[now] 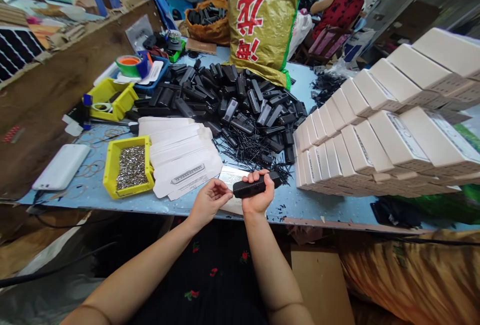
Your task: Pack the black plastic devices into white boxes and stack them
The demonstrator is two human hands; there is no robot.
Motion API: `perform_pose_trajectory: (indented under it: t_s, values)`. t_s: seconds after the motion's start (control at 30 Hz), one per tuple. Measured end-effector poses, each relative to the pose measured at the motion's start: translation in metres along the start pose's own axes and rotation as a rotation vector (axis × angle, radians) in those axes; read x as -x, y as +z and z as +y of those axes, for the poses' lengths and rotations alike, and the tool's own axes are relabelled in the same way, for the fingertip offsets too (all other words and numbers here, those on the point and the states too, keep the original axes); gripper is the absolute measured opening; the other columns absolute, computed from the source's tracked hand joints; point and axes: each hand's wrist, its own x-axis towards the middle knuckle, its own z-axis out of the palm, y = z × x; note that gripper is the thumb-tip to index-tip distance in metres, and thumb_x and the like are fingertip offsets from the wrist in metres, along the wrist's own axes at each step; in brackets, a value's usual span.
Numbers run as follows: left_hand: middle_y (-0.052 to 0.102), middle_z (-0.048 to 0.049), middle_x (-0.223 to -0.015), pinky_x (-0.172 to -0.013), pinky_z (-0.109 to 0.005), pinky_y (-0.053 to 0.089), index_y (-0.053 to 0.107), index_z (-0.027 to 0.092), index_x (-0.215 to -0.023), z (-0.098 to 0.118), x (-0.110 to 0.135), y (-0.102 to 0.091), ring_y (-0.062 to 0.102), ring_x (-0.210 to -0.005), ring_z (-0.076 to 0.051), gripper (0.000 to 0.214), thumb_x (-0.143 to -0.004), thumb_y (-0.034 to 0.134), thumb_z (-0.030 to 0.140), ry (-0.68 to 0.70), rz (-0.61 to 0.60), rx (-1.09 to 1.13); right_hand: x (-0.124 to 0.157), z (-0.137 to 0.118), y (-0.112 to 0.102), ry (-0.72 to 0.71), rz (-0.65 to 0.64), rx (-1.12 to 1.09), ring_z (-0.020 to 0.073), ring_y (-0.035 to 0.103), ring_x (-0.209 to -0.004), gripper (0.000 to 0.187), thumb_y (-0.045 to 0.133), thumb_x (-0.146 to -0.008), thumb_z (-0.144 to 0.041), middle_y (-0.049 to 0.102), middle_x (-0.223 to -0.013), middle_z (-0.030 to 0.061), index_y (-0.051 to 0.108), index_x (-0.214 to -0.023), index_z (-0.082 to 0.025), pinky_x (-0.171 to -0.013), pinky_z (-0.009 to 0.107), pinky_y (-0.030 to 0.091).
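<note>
Wrapped in the fingers of my right hand (258, 200) is a black, textured plastic casing (245, 189), held roughly level above the table's front edge. My left hand (210, 202) pinches at the casing's left end; whatever lies between its thumb and forefinger is too small to make out. A shiny, pale flat piece (229, 177) lies beneath the hands, partly covered by them. Beyond them spreads a big heap of similar black casings (191, 92), with many thin black strips (243, 150) at its near side. Left of my hands lies a fanned stack of white printed cards (180, 157).
A yellow bin (109, 172) contains small metal parts (131, 167). Another yellow bin (129, 102) stands behind it, near tape rolls (129, 65). Stacked white boxes (360, 152) wall off the right. A gold sack (270, 20) stands behind the heap; a person (341, 12) sits farther back.
</note>
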Motion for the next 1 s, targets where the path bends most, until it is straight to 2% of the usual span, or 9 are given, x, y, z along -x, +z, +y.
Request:
perform_pose_trajectory:
  t_s: [0.17, 0.27, 0.33, 0.43, 0.53, 0.63, 0.73, 0.83, 1.0]
  values:
    - [0.064, -0.0001, -0.071, -0.07, -0.028, 0.051, 0.05, 0.02, -0.072, -0.015, 0.009, 0.009, 0.062, -0.067, -0.014, 0.032, -0.066, 0.075, 0.037, 0.005, 0.081, 0.024, 0.004, 0.01, -0.001, -0.054, 0.077, 0.012, 0.0088, 0.042, -0.053, 0.021, 0.052, -0.074, -0.039, 0.037, -0.062, -0.0073, 0.039, -0.078, -0.023, -0.057, 0.024, 0.043]
    - [0.066, -0.0022, -0.076, -0.073, -0.032, 0.052, 0.053, 0.021, -0.083, -0.024, 0.014, 0.0, 0.065, -0.073, -0.017, 0.029, -0.071, 0.071, 0.04, 0.028, 0.051, -0.072, 0.006, 0.012, -0.007, -0.059, 0.01, 0.113, 0.0088, 0.043, -0.052, 0.02, 0.053, -0.076, -0.038, 0.039, -0.061, -0.0071, 0.04, -0.076, -0.022, -0.056, 0.024, 0.043]
    - [0.067, -0.0064, -0.092, -0.084, -0.037, 0.051, 0.055, 0.02, -0.096, -0.024, 0.011, -0.021, 0.065, -0.088, -0.021, 0.03, -0.076, 0.067, 0.039, 0.136, 0.029, -0.31, 0.005, 0.008, -0.018, -0.154, -0.091, 0.216, 0.0096, 0.045, -0.052, 0.019, 0.055, -0.077, -0.036, 0.042, -0.059, -0.0065, 0.044, -0.074, -0.022, -0.057, 0.026, 0.044]
    - [0.057, -0.0137, -0.121, -0.102, -0.048, 0.038, 0.054, 0.018, -0.114, -0.018, 0.0, -0.07, 0.051, -0.117, -0.03, 0.042, -0.077, 0.069, 0.033, 0.358, 0.159, -0.913, -0.003, 0.0, -0.045, -0.385, -0.359, 0.516, 0.0122, 0.051, -0.055, 0.018, 0.063, -0.072, -0.035, 0.051, -0.059, -0.0035, 0.052, -0.069, -0.021, -0.058, 0.028, 0.045]
    - [0.054, -0.0193, -0.123, -0.099, -0.05, 0.037, 0.052, 0.012, -0.119, -0.012, -0.011, -0.111, 0.047, -0.117, -0.035, 0.051, -0.074, 0.071, 0.027, 0.347, 0.217, -1.393, -0.016, 0.0, -0.069, -0.314, -0.605, 0.83, 0.0137, 0.053, -0.054, 0.02, 0.067, -0.069, -0.034, 0.057, -0.059, 0.0, 0.056, -0.062, -0.018, -0.056, 0.028, 0.044]
    - [0.054, -0.0191, -0.12, -0.095, -0.046, 0.04, 0.051, 0.011, -0.123, -0.009, -0.016, -0.121, 0.049, -0.113, -0.034, 0.051, -0.077, 0.068, 0.024, 0.331, 0.146, -1.611, -0.029, 0.006, -0.083, -0.157, -0.372, 0.905, 0.016, 0.056, -0.056, 0.025, 0.058, -0.078, -0.041, 0.057, -0.061, 0.0005, 0.059, -0.079, -0.017, -0.059, 0.03, 0.048]
    - [0.054, -0.018, -0.121, -0.095, -0.046, 0.038, 0.048, 0.014, -0.129, -0.005, -0.015, -0.112, 0.048, -0.114, -0.034, 0.053, -0.078, 0.064, 0.019, 0.352, 0.146, -1.689, -0.04, 0.011, -0.093, -0.31, -0.074, 1.136, 0.0224, 0.061, -0.089, 0.046, 0.059, -0.078, -0.044, 0.063, -0.096, 0.0091, 0.051, -0.115, -0.016, -0.081, 0.039, 0.05]
    - [0.056, -0.0185, -0.118, -0.094, -0.046, 0.039, 0.05, 0.014, -0.127, 0.008, -0.016, -0.103, 0.05, -0.113, -0.033, 0.048, -0.079, 0.058, 0.014, 0.261, 0.096, -1.653, -0.047, 0.011, -0.104, -0.563, -0.119, 1.379, 0.026, 0.043, -0.124, 0.052, 0.057, -0.082, -0.039, 0.047, -0.131, 0.0151, 0.045, -0.127, -0.017, -0.105, 0.045, 0.035]
    - [0.068, -0.012, -0.097, -0.082, -0.041, 0.047, 0.063, 0.017, -0.102, 0.044, -0.02, -0.101, 0.063, -0.093, -0.03, 0.024, -0.082, 0.052, 0.024, -0.123, -0.193, -1.257, -0.039, 0.004, -0.093, -0.705, -0.137, 1.395, 0.0266, 0.046, -0.119, 0.038, 0.053, -0.087, -0.036, 0.049, -0.123, 0.0145, 0.052, -0.119, -0.017, -0.102, 0.048, 0.038]
